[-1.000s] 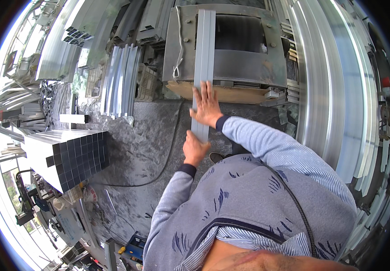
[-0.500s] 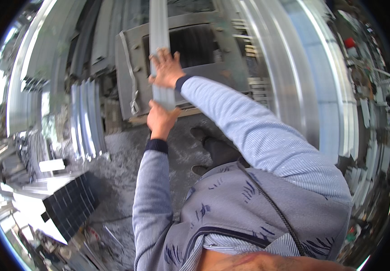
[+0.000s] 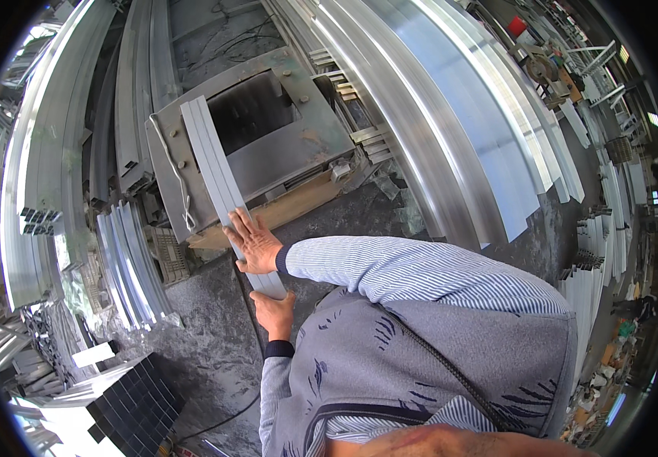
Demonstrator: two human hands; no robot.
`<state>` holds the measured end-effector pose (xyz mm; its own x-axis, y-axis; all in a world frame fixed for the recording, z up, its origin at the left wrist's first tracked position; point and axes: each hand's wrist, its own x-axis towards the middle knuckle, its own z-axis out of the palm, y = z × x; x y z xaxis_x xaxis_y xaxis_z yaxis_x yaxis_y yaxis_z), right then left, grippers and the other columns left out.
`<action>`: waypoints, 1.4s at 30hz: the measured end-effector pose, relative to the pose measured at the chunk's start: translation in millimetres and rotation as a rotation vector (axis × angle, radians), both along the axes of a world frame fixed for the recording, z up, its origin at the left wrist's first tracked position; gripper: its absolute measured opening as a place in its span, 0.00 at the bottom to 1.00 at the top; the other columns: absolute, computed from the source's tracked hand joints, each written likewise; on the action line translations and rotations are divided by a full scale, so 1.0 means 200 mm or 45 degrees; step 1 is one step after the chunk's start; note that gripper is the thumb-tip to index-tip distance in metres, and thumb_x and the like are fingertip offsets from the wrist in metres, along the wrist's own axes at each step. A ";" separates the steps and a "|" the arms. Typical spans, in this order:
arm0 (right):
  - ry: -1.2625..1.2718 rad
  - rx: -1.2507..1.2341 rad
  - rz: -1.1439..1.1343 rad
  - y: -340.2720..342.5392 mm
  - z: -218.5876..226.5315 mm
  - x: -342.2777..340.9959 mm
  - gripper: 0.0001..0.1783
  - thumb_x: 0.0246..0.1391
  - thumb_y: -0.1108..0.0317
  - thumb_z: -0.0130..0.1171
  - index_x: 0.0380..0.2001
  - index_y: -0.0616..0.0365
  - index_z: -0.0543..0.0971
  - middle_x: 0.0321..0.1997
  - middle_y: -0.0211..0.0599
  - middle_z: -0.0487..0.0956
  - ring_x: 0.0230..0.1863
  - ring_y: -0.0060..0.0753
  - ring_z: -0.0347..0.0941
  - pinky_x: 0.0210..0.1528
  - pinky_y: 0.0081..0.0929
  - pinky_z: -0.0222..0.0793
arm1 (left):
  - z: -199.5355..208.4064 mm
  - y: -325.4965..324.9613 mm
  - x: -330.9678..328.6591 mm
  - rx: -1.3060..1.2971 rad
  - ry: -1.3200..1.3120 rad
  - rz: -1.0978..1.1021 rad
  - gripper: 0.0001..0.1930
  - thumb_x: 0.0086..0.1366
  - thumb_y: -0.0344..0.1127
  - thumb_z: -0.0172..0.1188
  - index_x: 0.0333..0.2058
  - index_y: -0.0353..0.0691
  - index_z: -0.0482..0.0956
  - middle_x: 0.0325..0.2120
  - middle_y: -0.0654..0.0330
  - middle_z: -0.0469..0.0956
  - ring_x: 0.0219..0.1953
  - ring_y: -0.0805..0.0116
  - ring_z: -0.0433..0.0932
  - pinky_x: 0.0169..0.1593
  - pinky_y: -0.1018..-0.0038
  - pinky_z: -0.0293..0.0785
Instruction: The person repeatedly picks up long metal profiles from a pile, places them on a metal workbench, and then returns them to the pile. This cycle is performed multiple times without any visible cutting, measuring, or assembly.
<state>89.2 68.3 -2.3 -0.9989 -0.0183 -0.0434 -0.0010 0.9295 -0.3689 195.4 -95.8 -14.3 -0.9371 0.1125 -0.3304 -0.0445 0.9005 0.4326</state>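
Observation:
A long, light grey metal profile (image 3: pixel 214 156) with grooves along its length lies slanted over a flat metal machine plate (image 3: pixel 313 145). Its far end rests beside the plate's dark rectangular opening (image 3: pixel 256 114), while the near end reaches past the plate toward my body. My left hand (image 3: pixel 274 314) is closed on that near end, thumb on top and the other fingers hidden below. Just beyond it, my right hand (image 3: pixel 255 242) lies across the upper face of the profile with its fingers spread.
Long shiny profiles (image 3: pixel 420 129) are stacked to the right, and more grey lengths (image 3: pixel 62 129) on the left. A bundle of short profiles (image 3: pixel 127 266) leans beside the machine. At lower left sits a stack with dark square ends (image 3: pixel 135 404). A thin cable (image 3: pixel 256 335) crosses the dusty floor.
Both hands and the profile have come nearer to my body, and the profile's far end now shows. My view has turned, so the machine appears slanted.

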 end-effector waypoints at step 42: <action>0.156 -0.212 0.549 -0.20 0.42 0.10 0.36 0.45 0.63 0.76 0.58 0.60 0.75 0.58 0.50 0.79 0.65 0.53 0.77 0.65 0.65 0.73 | 1.00 -1.30 0.35 -0.573 1.158 0.407 0.31 0.67 0.34 0.77 0.65 0.36 0.75 0.64 0.44 0.76 0.66 0.47 0.75 0.71 0.52 0.72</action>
